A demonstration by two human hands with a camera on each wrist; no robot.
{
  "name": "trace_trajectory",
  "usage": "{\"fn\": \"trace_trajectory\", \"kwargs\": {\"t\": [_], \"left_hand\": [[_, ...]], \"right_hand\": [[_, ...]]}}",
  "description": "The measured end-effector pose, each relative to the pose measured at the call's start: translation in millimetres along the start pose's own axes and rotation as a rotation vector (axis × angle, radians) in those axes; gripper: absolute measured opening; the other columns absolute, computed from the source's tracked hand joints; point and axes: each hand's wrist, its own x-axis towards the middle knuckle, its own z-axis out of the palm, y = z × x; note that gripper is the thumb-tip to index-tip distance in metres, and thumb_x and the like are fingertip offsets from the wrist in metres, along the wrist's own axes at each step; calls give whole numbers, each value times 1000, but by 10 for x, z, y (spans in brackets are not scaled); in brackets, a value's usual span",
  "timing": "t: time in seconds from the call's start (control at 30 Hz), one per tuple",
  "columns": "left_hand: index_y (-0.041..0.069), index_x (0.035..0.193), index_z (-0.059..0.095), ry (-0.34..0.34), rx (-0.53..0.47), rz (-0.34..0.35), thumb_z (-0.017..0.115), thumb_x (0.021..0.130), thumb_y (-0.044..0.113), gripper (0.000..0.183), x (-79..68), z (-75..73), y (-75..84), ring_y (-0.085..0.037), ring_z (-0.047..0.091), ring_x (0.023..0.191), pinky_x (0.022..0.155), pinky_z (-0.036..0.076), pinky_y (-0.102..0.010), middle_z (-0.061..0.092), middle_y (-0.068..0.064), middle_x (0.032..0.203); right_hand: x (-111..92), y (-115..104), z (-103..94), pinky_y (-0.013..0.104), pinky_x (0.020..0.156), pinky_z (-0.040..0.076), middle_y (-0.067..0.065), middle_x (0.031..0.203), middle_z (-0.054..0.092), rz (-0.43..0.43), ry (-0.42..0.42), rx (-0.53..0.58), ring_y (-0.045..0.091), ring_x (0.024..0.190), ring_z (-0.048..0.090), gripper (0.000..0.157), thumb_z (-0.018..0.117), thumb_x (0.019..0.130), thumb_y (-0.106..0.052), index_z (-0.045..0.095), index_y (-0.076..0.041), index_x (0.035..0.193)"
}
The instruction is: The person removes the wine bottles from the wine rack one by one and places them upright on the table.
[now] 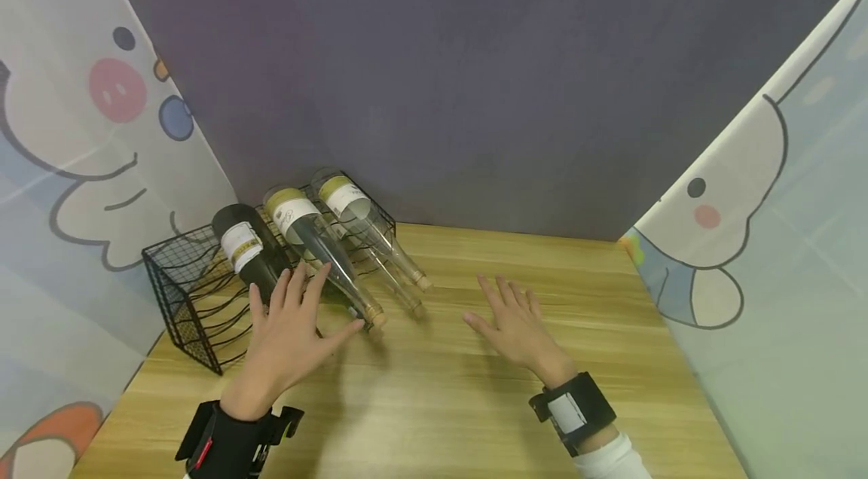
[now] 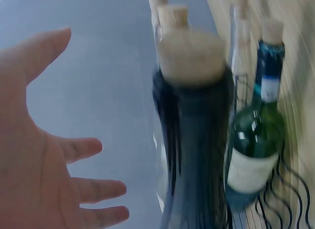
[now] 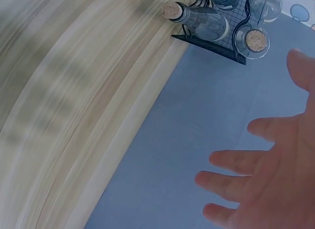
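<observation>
Nearest, a black band (image 1: 230,440) wraps the left wrist and another black band (image 1: 579,407) the right, both above the pale wood-grain surface (image 1: 434,411). The left hand (image 1: 288,336) has its fingers spread and holds nothing; in the head view they overlap the lower end of a dark glass bottle with a white label (image 1: 251,249), while the left wrist view shows a gap between them. The left thumb tip appears just beside the corked end of a tall clear glass bottle (image 1: 325,249). The right hand (image 1: 518,324), also open-fingered and unloaded, is right of every bottle, well apart from them. Beyond the left fingers, a black wire rack (image 1: 181,315) carries these bottles, another clear corked bottle (image 1: 373,227) at its right end, and a green glass bottle with a white label (image 2: 258,135) lower down. Farthest is a plain dark-grey backdrop (image 1: 475,87).
</observation>
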Motion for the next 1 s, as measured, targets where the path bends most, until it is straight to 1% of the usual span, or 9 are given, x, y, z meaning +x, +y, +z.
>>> {"fn": "trace_trajectory", "kwargs": {"t": [0.13, 0.3, 0.37, 0.47, 0.67, 0.73, 0.83, 0.93, 1.0], "left_hand": [[13, 157, 24, 41, 0, -13, 52, 90, 68, 91, -10, -62, -163, -56, 19, 142, 109, -3, -78, 23, -32, 157], [9, 157, 21, 78, -33, -57, 51, 95, 59, 85, -5, -166, -374, -60, 20, 139, 106, -4, -80, 24, -36, 154], [6, 156, 21, 91, -43, -89, 51, 96, 59, 85, 3, -213, -446, -60, 20, 138, 105, -4, -81, 23, -37, 153], [3, 155, 22, 125, -59, -139, 51, 97, 57, 85, 32, -262, -542, -61, 20, 138, 103, -3, -82, 23, -38, 153], [-5, 149, 32, 206, -116, -210, 52, 99, 44, 72, 83, -308, -716, -61, 22, 136, 105, -8, -81, 26, -38, 151], [-6, 147, 33, 234, -133, -237, 52, 99, 41, 70, 99, -322, -782, -62, 19, 138, 105, -9, -80, 23, -40, 152], [-9, 148, 31, 261, -159, -292, 51, 98, 38, 71, 121, -337, -902, -63, 13, 140, 104, -9, -81, 15, -41, 154], [-9, 150, 26, 261, -178, -352, 50, 98, 37, 74, 135, -338, -1024, -64, 8, 141, 104, -3, -81, 8, -42, 155], [-10, 151, 22, 242, -178, -376, 49, 98, 38, 76, 145, -334, -1096, -66, 7, 140, 104, 2, -81, 4, -43, 155]], "right_hand": [[6, -23, -3, 69, 117, 9, 29, 161, 15, -9, -13, 23, 52, 148, 17, 78, 43, 99, -58, 18, -14, 159], [16, -73, -6, 68, 116, 12, 29, 162, 14, -32, -33, 50, 51, 148, 16, 77, 47, 100, -51, 16, -13, 159], [16, -95, -4, 68, 117, 13, 29, 161, 14, -45, -37, 57, 51, 149, 15, 77, 50, 100, -46, 15, -13, 159], [24, -126, 3, 66, 117, 14, 29, 161, 15, -57, -38, 51, 49, 149, 16, 78, 52, 100, -46, 14, -12, 159], [71, -194, 23, 65, 117, 17, 26, 161, 19, -79, -16, 45, 45, 150, 21, 83, 53, 99, -45, 10, -8, 159], [95, -216, 31, 65, 117, 18, 26, 161, 21, -90, 3, 45, 44, 149, 23, 84, 55, 99, -44, 10, -8, 159], [140, -256, 37, 64, 117, 21, 24, 161, 22, -100, 29, 45, 44, 148, 26, 86, 57, 98, -43, 7, -9, 160], [200, -307, 39, 60, 118, 24, 21, 163, 18, -118, 53, 57, 42, 148, 27, 89, 59, 97, -42, 5, -8, 159], [241, -343, 39, 57, 118, 25, 19, 164, 16, -136, 71, 69, 40, 148, 27, 91, 60, 96, -41, 4, -7, 159]]}}
